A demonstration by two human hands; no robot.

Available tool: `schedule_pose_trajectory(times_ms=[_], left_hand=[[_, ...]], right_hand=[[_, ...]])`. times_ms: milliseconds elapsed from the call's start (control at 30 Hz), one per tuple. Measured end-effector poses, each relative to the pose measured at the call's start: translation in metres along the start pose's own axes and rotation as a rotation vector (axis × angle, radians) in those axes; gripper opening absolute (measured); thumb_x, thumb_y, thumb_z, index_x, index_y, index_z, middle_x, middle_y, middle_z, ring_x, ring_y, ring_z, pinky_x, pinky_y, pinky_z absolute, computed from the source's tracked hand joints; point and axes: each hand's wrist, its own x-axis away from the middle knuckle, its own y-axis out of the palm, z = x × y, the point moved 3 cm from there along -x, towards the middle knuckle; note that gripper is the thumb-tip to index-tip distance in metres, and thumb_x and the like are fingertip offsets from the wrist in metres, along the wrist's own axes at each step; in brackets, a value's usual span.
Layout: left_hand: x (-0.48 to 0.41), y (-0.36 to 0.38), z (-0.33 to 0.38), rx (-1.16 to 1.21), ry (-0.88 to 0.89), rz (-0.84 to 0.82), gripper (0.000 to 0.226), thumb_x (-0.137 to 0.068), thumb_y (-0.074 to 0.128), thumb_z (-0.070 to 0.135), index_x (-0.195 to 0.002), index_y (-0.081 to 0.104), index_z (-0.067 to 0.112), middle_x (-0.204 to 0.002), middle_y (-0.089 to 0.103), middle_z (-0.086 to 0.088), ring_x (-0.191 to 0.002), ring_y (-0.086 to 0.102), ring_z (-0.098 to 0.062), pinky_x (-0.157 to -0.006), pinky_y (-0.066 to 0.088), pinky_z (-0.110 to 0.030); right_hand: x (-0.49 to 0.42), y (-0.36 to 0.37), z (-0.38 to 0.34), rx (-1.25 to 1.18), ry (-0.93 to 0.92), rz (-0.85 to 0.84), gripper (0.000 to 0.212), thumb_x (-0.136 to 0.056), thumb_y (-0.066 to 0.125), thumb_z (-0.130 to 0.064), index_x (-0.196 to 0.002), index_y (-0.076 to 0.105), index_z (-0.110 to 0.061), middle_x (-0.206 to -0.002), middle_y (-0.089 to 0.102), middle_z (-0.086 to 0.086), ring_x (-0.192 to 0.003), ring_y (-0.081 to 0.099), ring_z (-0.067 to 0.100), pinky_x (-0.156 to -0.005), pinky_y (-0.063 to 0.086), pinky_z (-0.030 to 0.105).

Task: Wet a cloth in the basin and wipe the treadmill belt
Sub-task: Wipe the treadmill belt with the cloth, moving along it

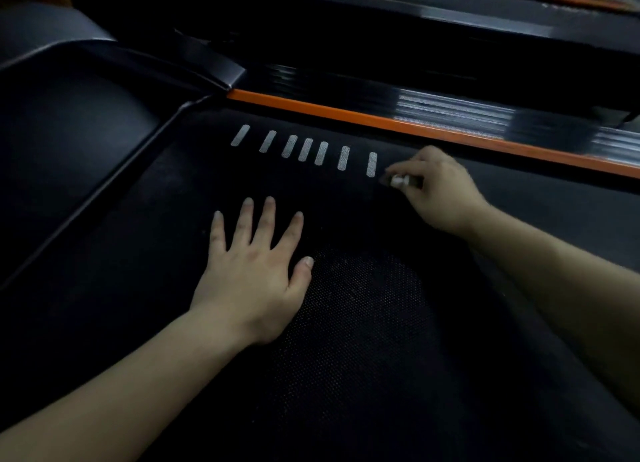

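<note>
The left hand (252,271) lies flat on the treadmill belt (363,323), which fills the centre and bottom of the frame, its fingers straight and spread. The right hand (440,187), centre right below the orange side rail (381,118), pinches a small white object (400,181) beside the white dashes (304,149). No basin or plain cloth shows, so wiping looks unstarted, and the next move needs a wetted cloth.

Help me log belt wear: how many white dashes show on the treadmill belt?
7, in one row near the orange strip, from the leftmost dash to the last dash beside the right hand; that hand may hide more.
</note>
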Motion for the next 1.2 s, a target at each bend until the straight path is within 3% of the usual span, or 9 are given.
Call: schedule_pose_trajectory(times_ms=[133,367,500,700,833,933,1033,1100,1200], left_hand=[[0.000,0.001,0.000,-0.001,0.005,-0.010,0.075,-0.088,-0.006,0.062,-0.158,-0.010,0.034,-0.168,-0.017,-0.006,-0.152,-0.024,-0.027,-0.120,-0.016,-0.055],[0.000,0.000,-0.001,0.014,0.000,-0.029,0.078,-0.086,-0.007,0.063,-0.159,-0.007,0.034,-0.168,-0.016,-0.006,-0.152,-0.024,-0.026,-0.120,-0.017,-0.055],[0.000,0.001,0.000,0.004,0.006,-0.027,0.072,-0.093,-0.001,0.062,-0.160,-0.005,0.034,-0.168,-0.014,-0.006,-0.153,-0.021,-0.026,-0.121,-0.015,-0.055],[0.001,0.000,-0.001,-0.006,0.004,-0.035,0.076,-0.090,-0.003,0.063,-0.160,-0.004,0.033,-0.169,-0.013,-0.008,-0.153,-0.019,-0.028,-0.121,-0.013,-0.057],[0.000,-0.001,0.002,-0.003,-0.004,-0.050,0.068,-0.098,0.009,0.059,-0.160,-0.003,0.033,-0.169,-0.013,-0.007,-0.153,-0.020,-0.027,-0.121,-0.015,-0.056],[-0.001,-0.001,0.001,-0.014,0.002,-0.044,0.068,-0.098,0.010,0.059,-0.160,-0.001,0.033,-0.169,-0.011,-0.008,-0.154,-0.017,-0.028,-0.121,-0.014,-0.057],[0.000,0.000,0.001,-0.019,0.003,-0.034,0.069,-0.098,0.010,0.059,-0.161,0.000,0.032,-0.169,-0.009,-0.009,-0.154,-0.016,-0.029,-0.121,-0.012,-0.057],[0.001,-0.001,0.002,-0.017,0.004,-0.038,0.069,-0.099,0.011,0.059,-0.161,0.000,0.032,-0.169,-0.009,-0.009,-0.154,-0.015,-0.029,-0.121,-0.012,-0.057],[0.001,-0.002,0.002,-0.015,-0.004,-0.041,0.069,-0.098,0.010,0.059,-0.161,-0.001,0.032,-0.169,-0.010,-0.008,-0.154,-0.016,-0.029,-0.121,-0.013,-0.057]], right_hand=[[-0.014,-0.004,0.006,0.012,0.243,0.094,0.025,-0.097,0.053,-0.036,-0.118,0.067,-0.033,-0.117,0.053,0.008,-0.110,0.053,0.034,-0.094,0.045,0.049],[0.066,-0.001,-0.052,-0.076,-0.158,0.043,0.025,-0.092,0.062,-0.030,-0.115,0.071,-0.025,-0.097,0.056,0.004,-0.088,0.058,0.027,-0.075,0.051,0.040],[0.050,-0.010,-0.023,-0.102,0.152,0.125,0.024,-0.094,0.060,-0.034,-0.116,0.071,-0.032,-0.101,0.053,-0.002,-0.098,0.057,0.026,-0.085,0.052,0.044],[0.127,-0.007,-0.084,-0.175,-0.129,0.061,0.025,-0.092,0.063,-0.037,-0.113,0.073,-0.029,-0.097,0.056,0.001,-0.082,0.057,0.022,-0.072,0.050,0.034],[0.113,-0.019,-0.053,-0.132,-0.004,0.164,0.023,-0.090,0.068,-0.030,-0.111,0.075,-0.026,-0.095,0.058,0.003,-0.082,0.059,0.026,-0.069,0.055,0.042],[0.115,-0.019,-0.053,-0.097,0.024,0.134,0.030,-0.089,0.066,-0.043,-0.115,0.071,-0.030,-0.101,0.053,0.000,-0.091,0.055,0.022,-0.078,0.052,0.042],[0.125,-0.021,-0.063,-0.104,0.061,0.049,0.048,-0.086,0.048,-0.070,-0.121,0.064,-0.041,-0.109,0.044,-0.006,-0.105,0.041,0.014,-0.092,0.034,0.037],[0.116,-0.021,-0.064,-0.076,0.097,0.072,0.041,-0.093,0.042,-0.065,-0.115,0.067,-0.041,-0.109,0.047,-0.008,-0.109,0.044,0.017,-0.094,0.034,0.039],[0.109,-0.017,-0.070,-0.108,0.202,0.098,0.022,-0.093,0.056,-0.051,-0.104,0.071,-0.039,-0.105,0.053,-0.006,-0.105,0.052,0.022,-0.091,0.047,0.047]])
